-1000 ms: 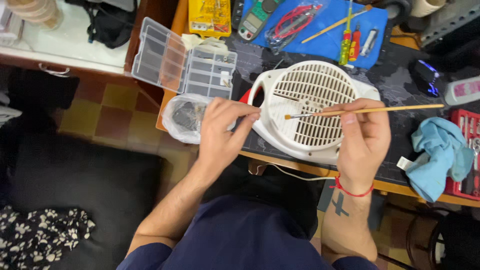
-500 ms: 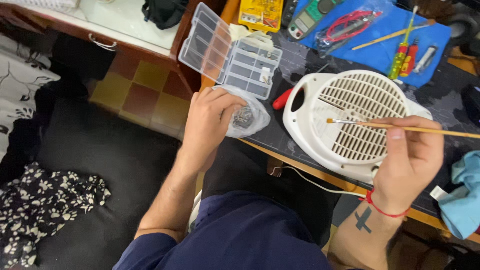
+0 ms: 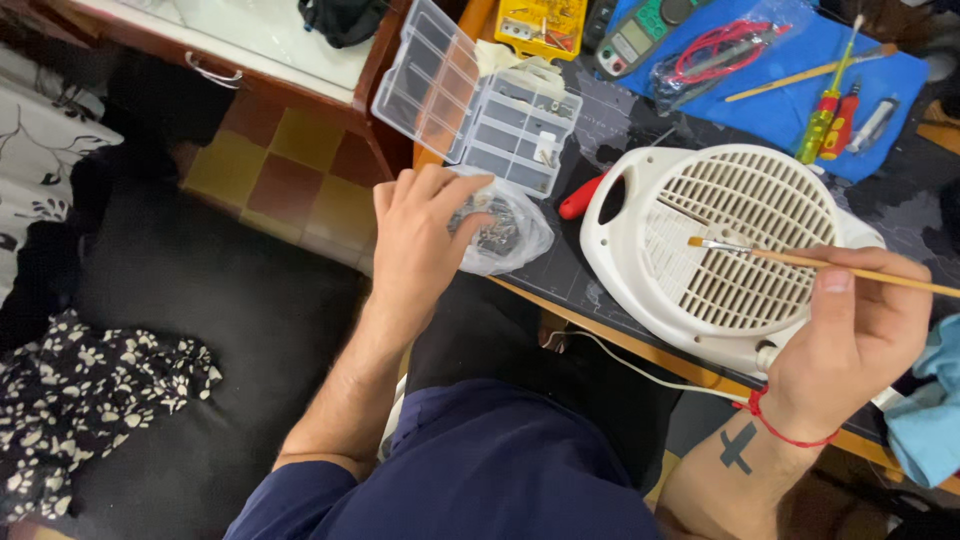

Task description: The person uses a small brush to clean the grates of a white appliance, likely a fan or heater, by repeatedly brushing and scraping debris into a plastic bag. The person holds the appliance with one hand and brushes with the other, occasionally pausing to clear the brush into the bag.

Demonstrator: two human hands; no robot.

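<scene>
The small clear plastic bag [image 3: 505, 232] of dark metal bits is lying at the near left edge of the dark worktop, just in front of the open clear compartment box [image 3: 480, 105]. The left hand [image 3: 420, 245] is now resting on the bag, fingers curled over its left side and pinching the plastic; a second ago that hand was lying further right, against the rim of the white fan heater [image 3: 715, 250], and it has been moving left to the bag since then. The right hand [image 3: 850, 345] is still gripping a thin wooden paintbrush [image 3: 800, 262] between thumb and fingers, closed firmly on the handle. The bristle tip is touching the heater's slatted grille near its centre, much as before, though the handle is now pointing more to the right and slightly downward. The heater is lying face up on the worktop, its white cord [image 3: 640, 365] trailing off the near edge. Beyond it, a blue cloth [image 3: 800, 95] is carrying screwdrivers [image 3: 835, 95], and a light blue rag [image 3: 925, 420] is hanging at the far right.
</scene>
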